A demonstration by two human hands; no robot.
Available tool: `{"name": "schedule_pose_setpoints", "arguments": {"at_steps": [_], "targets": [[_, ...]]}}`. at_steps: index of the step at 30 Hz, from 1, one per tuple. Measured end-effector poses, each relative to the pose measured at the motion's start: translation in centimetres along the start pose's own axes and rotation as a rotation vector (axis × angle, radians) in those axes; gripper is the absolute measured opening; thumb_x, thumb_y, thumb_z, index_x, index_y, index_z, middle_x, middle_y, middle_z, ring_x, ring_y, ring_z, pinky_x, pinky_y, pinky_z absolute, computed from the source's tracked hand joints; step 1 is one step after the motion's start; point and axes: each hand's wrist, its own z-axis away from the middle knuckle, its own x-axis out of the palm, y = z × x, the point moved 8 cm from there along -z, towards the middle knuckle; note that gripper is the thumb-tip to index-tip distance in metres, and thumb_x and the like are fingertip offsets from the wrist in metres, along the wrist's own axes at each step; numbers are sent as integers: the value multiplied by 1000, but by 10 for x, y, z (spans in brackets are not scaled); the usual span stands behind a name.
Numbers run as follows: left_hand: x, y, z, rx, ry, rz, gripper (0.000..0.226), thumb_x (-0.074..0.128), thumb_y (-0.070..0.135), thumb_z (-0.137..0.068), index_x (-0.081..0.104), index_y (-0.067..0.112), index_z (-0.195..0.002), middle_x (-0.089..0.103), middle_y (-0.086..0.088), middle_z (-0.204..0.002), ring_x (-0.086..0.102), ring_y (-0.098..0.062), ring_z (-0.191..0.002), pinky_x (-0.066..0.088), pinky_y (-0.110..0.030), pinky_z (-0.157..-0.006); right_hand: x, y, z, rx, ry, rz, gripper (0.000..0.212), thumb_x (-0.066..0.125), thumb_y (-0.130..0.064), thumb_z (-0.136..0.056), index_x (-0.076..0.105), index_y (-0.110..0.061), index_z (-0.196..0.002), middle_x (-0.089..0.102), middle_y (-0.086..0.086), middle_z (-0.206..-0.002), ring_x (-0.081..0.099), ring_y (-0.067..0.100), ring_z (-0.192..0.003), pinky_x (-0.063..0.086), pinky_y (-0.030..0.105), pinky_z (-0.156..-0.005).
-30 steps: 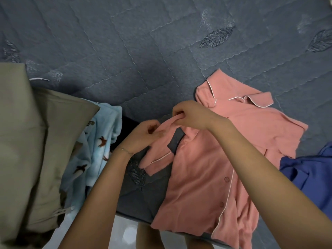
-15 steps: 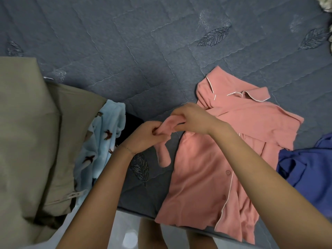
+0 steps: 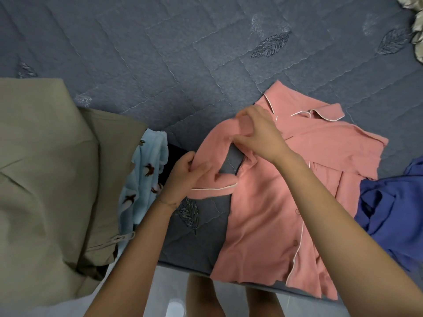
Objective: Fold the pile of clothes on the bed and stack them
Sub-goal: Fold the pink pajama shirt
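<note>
Item: pink shirt [image 3: 270, 220], short-sleeved, white piping, buttoned front. Location: laid front-up on the bed [image 3: 160, 53], collar [image 3: 320, 113] pointed away, hem at the bed's near edge; set between a light blue printed garment [image 3: 142, 179] and a dark blue garment [image 3: 393, 213], with a beige garment [image 3: 45, 168] heaped further left. Condition: one sleeve [image 3: 212, 179] is lifted off the quilt and stretched between both hands. Grip: the cuff end is pinched by the left hand [image 3: 183, 177], fingers curled over the piped edge; the shoulder end is pinched by the right hand [image 3: 258, 133], and both grips are closed on cloth. Handling, as judged: light, soft and limp, no stiffness to be relied on; creases are likely wherever slack is left, and the drape is expected to slide on the quilt if dragged. Recommended hold: seams, cuff and shoulder line, where the cloth is doubled and a straight fold line can be set; the button placket is best left flat.
</note>
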Motion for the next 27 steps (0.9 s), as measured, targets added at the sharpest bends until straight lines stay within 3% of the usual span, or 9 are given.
{"name": "schedule_pose_setpoints", "arguments": {"at_steps": [2, 5, 8, 12, 16, 18, 21, 25, 27], "targets": [[10, 9, 1, 52, 45, 100, 16, 65, 19, -91, 56, 6, -89, 57, -5, -84, 53, -10, -78, 43, -23, -70, 4, -1, 14, -9, 8, -155, 38, 82, -20, -76, 64, -15, -110, 58, 3, -114, 50, 15, -106, 35, 14, -88], [33, 11, -5, 49, 65, 145, 3, 58, 6, -96, 58, 9, -96, 62, -2, -89, 58, -10, -84, 47, -25, -76, 27, 2, 47, 92, -235, -423, 35, 80, -16, -80, 64, -21, -110, 62, -9, -105, 56, 3, -94, 40, 13, -82], [54, 11, -12, 32, 96, 190, 14, 52, 1, -97, 57, 15, -96, 64, -5, -96, 62, -16, -89, 52, -34, -82, 44, 10, 81, 154, -403, -501, 68, 84, -17, -75, 52, -22, -135, 54, -16, -124, 50, -13, -104, 39, 10, -93], [93, 14, -21, -39, 69, 252, 15, 48, 4, -100, 55, 16, -105, 62, -7, -105, 61, -16, -97, 52, -32, -89, 34, 34, 103, 146, -291, -427, 107, 91, -26, -65, 23, -38, -147, 27, -11, -148, 27, 1, -138, 25, 21, -117], [138, 21, -31, -161, -3, 357, 22, 42, -1, -101, 50, 7, -119, 65, -8, -106, 64, -20, -99, 54, -30, -84, 21, 67, 122, 130, -240, -343, 128, 91, -30, -62, -3, -46, -148, 7, -20, -153, 11, -6, -140, 13, 4, -110], [159, 29, -35, -180, -12, 380, 23, 41, -4, -100, 50, 7, -118, 65, -11, -105, 67, -19, -92, 55, -27, -74, 5, 86, 125, 136, -65, -335, 117, 88, -22, -68, 9, -32, -154, 19, -9, -154, 21, 0, -139, 19, 5, -109], [195, 45, -37, -164, -89, 415, 21, 40, -6, -99, 50, 7, -111, 65, -12, -99, 69, -11, -78, 56, -22, -68, -30, 119, 132, 227, 318, -413, 66, 69, -12, -80, 45, -9, -141, 50, -4, -133, 49, 6, -119, 35, 10, -101], [240, 59, -42, -76, -168, 321, 21, 41, 2, -102, 50, 8, -121, 66, -8, -104, 71, -10, -83, 59, -27, -74, -66, 178, 142, 482, 542, -759, 13, 53, -7, -93, 59, -15, -101, 62, -10, -82, 57, 0, -70, 47, 22, -72], [247, 65, -47, 86, -113, 48, 22, 43, 0, -101, 53, 10, -118, 64, -1, -105, 66, 5, -85, 54, -16, -78, -85, 210, 145, 613, 580, -826, 10, 55, -11, -98, 57, -15, -90, 58, -7, -74, 52, 0, -63, 45, 18, -61]]}}
